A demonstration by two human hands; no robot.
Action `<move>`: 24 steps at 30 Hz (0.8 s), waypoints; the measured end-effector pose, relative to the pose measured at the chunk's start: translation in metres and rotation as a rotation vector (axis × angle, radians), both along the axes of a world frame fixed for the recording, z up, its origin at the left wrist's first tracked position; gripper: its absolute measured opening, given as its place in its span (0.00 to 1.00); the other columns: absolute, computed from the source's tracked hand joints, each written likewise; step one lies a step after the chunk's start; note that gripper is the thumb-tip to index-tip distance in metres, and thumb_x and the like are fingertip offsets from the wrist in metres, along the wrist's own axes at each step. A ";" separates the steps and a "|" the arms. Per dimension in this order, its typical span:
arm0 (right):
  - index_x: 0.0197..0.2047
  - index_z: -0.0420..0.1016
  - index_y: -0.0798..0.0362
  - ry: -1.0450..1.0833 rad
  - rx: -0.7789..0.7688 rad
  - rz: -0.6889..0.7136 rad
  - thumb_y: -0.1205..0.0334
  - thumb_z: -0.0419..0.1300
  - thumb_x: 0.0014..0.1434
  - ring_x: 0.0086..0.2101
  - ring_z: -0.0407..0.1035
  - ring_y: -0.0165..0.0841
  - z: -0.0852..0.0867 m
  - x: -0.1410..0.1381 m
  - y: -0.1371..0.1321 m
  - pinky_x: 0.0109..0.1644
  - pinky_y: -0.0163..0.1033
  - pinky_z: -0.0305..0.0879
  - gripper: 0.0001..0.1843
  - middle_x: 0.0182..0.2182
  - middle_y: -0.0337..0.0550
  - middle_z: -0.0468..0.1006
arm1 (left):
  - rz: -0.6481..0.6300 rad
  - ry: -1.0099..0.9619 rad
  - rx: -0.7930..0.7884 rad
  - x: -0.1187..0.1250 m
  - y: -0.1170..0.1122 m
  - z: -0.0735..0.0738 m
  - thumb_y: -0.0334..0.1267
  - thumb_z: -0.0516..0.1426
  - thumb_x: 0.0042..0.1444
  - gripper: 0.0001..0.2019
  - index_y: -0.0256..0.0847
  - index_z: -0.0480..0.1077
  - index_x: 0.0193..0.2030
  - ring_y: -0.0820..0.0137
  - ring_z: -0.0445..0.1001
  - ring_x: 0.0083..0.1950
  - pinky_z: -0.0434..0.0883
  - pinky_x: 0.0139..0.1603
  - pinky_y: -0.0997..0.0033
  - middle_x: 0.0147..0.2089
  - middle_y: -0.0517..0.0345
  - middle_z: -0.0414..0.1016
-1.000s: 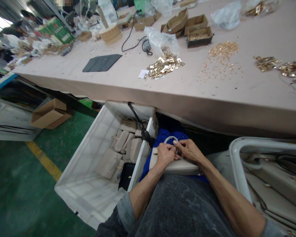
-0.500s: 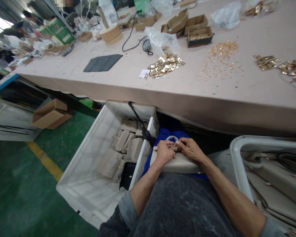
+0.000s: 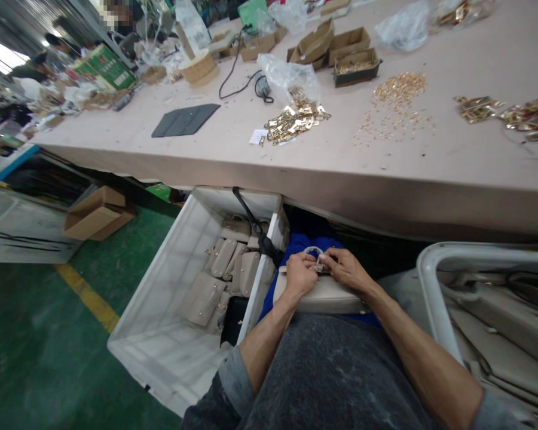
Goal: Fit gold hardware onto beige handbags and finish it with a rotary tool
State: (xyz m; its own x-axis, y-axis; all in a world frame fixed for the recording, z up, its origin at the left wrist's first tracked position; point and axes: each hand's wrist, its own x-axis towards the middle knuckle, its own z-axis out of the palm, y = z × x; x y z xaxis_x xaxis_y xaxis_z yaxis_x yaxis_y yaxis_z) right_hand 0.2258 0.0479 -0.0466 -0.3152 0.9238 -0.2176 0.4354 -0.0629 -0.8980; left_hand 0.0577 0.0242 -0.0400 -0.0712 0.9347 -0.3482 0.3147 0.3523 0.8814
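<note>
1. Across the lap lies a pale beige handbag (image 3: 325, 298), its looped handle (image 3: 312, 249) standing at the edge away from the body; both hands are at that handle.

2. Fingers: the right hand (image 3: 344, 270) has thumb and forefinger nearly closed, pinching the handle's right end. The left hand (image 3: 301, 276) has its fingers bent close together against the handle; whether their tips grip it cannot be told.

3. To handle this well, I'd let the blue-trousered lap (image 3: 311, 229) carry the handbag's weight, steady the handle with the left fingers, and leave the fine movement to the right thumb and forefinger. Light pressure seems wise, since nails could probably mark pale leather-like material. Keeping the handbag square across the knees should stop it rolling.

4. Left of the handbag stands a white plastic bin (image 3: 155, 304) with similar small bags (image 3: 201, 297) inside; right of it, a grey-white tub (image 3: 424, 280). Both leave the elbows little room, so short wrist movements look safest.

5. Compared with a second ago, the handle's right end shows more plainly between the hands, where fingers largely covered it. The handbag keeps its place on the lap.
</note>
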 end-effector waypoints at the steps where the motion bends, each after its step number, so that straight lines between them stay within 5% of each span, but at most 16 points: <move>1: 0.31 0.75 0.53 0.003 -0.001 0.002 0.42 0.53 0.66 0.28 0.63 0.34 0.000 0.000 0.000 0.33 0.39 0.56 0.24 0.24 0.40 0.71 | 0.001 0.009 0.002 0.000 0.000 0.001 0.20 0.63 0.49 0.08 0.36 0.76 0.33 0.61 0.85 0.37 0.78 0.39 0.70 0.33 0.50 0.85; 5: 0.31 0.74 0.53 0.024 -0.011 -0.004 0.42 0.53 0.65 0.28 0.63 0.34 -0.001 0.001 0.001 0.32 0.38 0.55 0.24 0.24 0.39 0.70 | 0.000 0.015 0.001 0.000 -0.001 0.000 0.23 0.65 0.50 0.08 0.35 0.75 0.35 0.62 0.85 0.35 0.76 0.34 0.72 0.33 0.50 0.85; 11: 0.29 0.72 0.53 0.025 -0.071 0.012 0.38 0.53 0.65 0.27 0.63 0.33 0.004 0.004 0.000 0.30 0.37 0.54 0.26 0.24 0.40 0.71 | -0.068 0.001 -0.040 0.000 -0.002 -0.001 0.27 0.76 0.31 0.27 0.33 0.77 0.41 0.59 0.84 0.37 0.77 0.34 0.72 0.36 0.49 0.85; 17: 0.31 0.72 0.52 0.075 -0.100 -0.012 0.39 0.54 0.64 0.24 0.60 0.31 0.000 0.006 0.000 0.28 0.36 0.53 0.25 0.21 0.38 0.68 | -0.090 -0.194 -0.113 0.004 -0.004 0.007 0.32 0.65 0.56 0.12 0.32 0.79 0.47 0.70 0.79 0.23 0.71 0.19 0.77 0.40 0.47 0.85; 24: 0.30 0.72 0.52 0.099 -0.126 0.032 0.40 0.54 0.66 0.24 0.60 0.31 -0.002 0.005 -0.001 0.28 0.36 0.52 0.25 0.21 0.37 0.68 | -0.031 -0.199 -0.107 0.001 0.000 0.000 0.38 0.73 0.49 0.14 0.29 0.78 0.35 0.74 0.70 0.14 0.63 0.13 0.79 0.24 0.54 0.78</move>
